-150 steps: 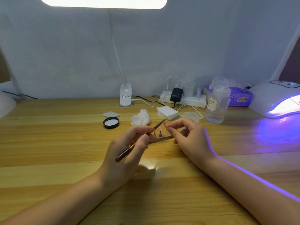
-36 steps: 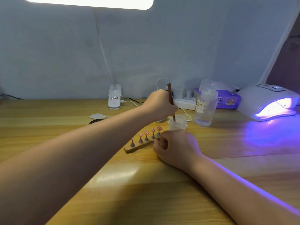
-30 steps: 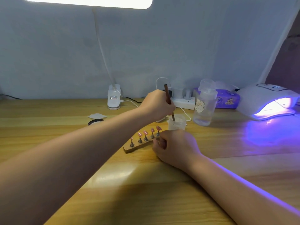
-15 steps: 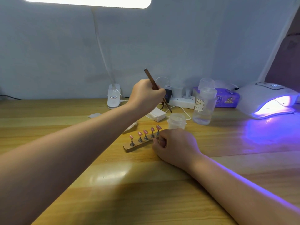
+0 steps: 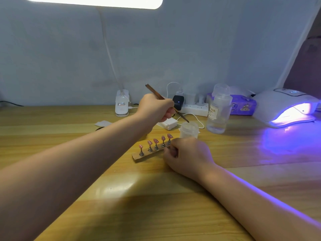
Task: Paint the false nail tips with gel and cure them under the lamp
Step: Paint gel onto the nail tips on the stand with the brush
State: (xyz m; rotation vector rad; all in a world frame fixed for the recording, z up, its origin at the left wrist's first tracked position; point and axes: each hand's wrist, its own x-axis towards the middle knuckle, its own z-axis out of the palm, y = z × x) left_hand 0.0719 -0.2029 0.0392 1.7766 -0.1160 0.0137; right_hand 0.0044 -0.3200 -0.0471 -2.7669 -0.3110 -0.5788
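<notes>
Beyond the left hand's fingers, against the wall, sit a white power strip (image 5: 194, 108) with a black adapter (image 5: 178, 102) plugged in, and a white lamp clamp (image 5: 122, 105) farther left. A stack of white pads (image 5: 169, 123) lies just under those fingers. To the right of the fingers stands a clear pump bottle (image 5: 219, 110) labelled NAIL, with a purple tissue pack (image 5: 243, 106) behind it. Well to the right, the curing lamp (image 5: 284, 106) glows violet onto the wooden table (image 5: 156, 206).

The left forearm stretches across the table and hides part of a dark round lid (image 5: 100, 129) and a white square wipe (image 5: 102, 122).

The left hand (image 5: 156, 108) has its fingers curled around a brown-handled brush (image 5: 165, 100), held slanted, the bristle end down and to the right, its tip just over the rim of a small clear jar (image 5: 189, 129). Whether it touches the jar I cannot tell.

The right hand (image 5: 186, 155) rests on the table, fingers curled in, gripping the right end of a wooden holder strip (image 5: 147, 154). Five pink nail tips (image 5: 155, 141) stand upright on small metal stems along the strip, just left of those fingers. The jar stands just beyond the right hand's knuckles.
</notes>
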